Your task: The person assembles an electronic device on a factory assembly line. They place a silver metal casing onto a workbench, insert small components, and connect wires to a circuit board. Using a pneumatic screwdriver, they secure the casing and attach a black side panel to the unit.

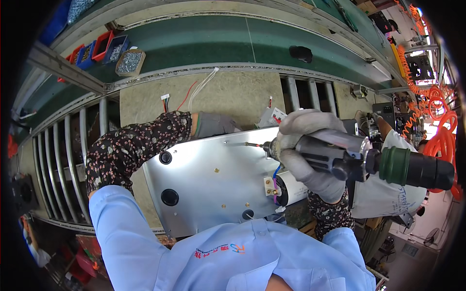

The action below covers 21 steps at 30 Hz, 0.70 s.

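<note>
Head view shows the gloved right hand (310, 150) wrapped tight around a pneumatic screwdriver (340, 157), its bit on a screw in the metal panel (208, 184) propped on the workbench (233, 94), apparently mid-fastening, while the left hand (213, 125) steadies the panel's far edge, fingers hidden.

Close head-worn fisheye, looking down

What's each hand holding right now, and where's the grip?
Right hand wraps the barrel of the pneumatic screwdriver, just behind its bit. Left hand rests at the far edge of the metal panel; its grip can't be told.
</note>
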Tool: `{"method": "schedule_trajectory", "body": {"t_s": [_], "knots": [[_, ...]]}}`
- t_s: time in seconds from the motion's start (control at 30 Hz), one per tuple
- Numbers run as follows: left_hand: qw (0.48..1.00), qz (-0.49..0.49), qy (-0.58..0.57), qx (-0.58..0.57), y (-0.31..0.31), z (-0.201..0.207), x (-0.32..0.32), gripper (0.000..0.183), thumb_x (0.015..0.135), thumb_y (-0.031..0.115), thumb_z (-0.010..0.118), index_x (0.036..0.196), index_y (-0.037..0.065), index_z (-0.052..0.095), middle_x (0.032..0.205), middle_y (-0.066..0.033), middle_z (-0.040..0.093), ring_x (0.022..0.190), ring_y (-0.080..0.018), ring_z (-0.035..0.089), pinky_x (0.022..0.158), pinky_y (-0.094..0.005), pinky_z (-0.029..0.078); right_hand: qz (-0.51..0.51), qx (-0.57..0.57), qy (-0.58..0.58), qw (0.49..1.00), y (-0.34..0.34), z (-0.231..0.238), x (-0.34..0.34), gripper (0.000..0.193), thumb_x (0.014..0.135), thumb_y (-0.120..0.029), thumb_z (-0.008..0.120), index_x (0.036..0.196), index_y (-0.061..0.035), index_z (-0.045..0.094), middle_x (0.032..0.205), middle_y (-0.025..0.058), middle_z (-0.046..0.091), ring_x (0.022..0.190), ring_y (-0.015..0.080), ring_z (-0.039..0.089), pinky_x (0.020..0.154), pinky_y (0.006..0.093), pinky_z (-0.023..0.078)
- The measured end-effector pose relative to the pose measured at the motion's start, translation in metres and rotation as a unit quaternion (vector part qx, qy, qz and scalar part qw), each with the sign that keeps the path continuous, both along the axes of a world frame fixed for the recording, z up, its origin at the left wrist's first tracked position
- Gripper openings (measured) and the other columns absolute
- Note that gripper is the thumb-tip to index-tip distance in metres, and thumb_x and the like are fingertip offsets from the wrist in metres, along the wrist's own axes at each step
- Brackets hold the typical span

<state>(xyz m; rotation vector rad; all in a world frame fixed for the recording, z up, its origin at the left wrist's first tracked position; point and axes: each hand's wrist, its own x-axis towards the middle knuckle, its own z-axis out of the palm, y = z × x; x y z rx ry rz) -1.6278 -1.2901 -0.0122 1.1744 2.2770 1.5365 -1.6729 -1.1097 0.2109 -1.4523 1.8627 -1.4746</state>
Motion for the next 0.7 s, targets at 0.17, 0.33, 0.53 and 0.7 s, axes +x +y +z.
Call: {"method": "schedule_trajectory", "body": {"t_s": [0.17,0.33,0.53,0.7], "knots": [[0.682,0.11,-0.674,0.262,-0.002,0.026,0.005,0.03,0.087,0.025,0.048,0.1,0.0,0.058,0.086,-0.0066,0.061,0.075,-0.0111,0.055,0.064,-0.0285,0.044,0.001,0.007,0.036,0.999,-0.001,0.002,0.004,0.011,0.062,0.008,0.061,0.063,-0.0008,0.055,0.089,0.0056,0.054,0.086,0.0196,0.057,0.073,0.0289,0.047],[0.855,0.11,-0.504,0.042,-0.003,0.048,0.007,0.038,0.082,0.035,0.056,0.09,-0.001,0.061,0.074,-0.0053,0.061,0.066,-0.0099,0.054,0.059,-0.0257,0.043,-0.061,0.051,-0.166,0.983,0.004,0.003,0.01,0.025,0.067,0.001,0.063,0.089,-0.0054,0.056,0.093,0.0044,0.056,0.083,0.0136,0.057,0.074,0.0266,0.047],[0.822,0.124,-0.552,0.073,-0.005,0.044,0.013,0.036,0.081,0.033,0.057,0.089,-0.002,0.061,0.072,-0.0055,0.061,0.066,-0.0098,0.054,0.06,-0.0265,0.044,-0.056,0.028,-0.067,0.996,-0.007,-0.006,0.005,0.027,0.067,0.0,0.063,0.092,-0.0048,0.055,0.086,0.0025,0.058,0.075,0.0096,0.057,0.066,0.0217,0.047],[0.788,0.103,-0.589,0.146,0.01,0.043,0.009,0.032,0.082,0.028,0.056,0.092,-0.002,0.06,0.074,-0.0058,0.061,0.066,-0.0098,0.054,0.06,-0.0269,0.044,-0.116,0.076,-0.159,0.977,0.003,0.007,-0.003,0.028,0.069,-0.003,0.063,0.096,-0.0045,0.055,0.08,0.0034,0.059,0.072,0.0082,0.057,0.065,0.0229,0.047]]}}
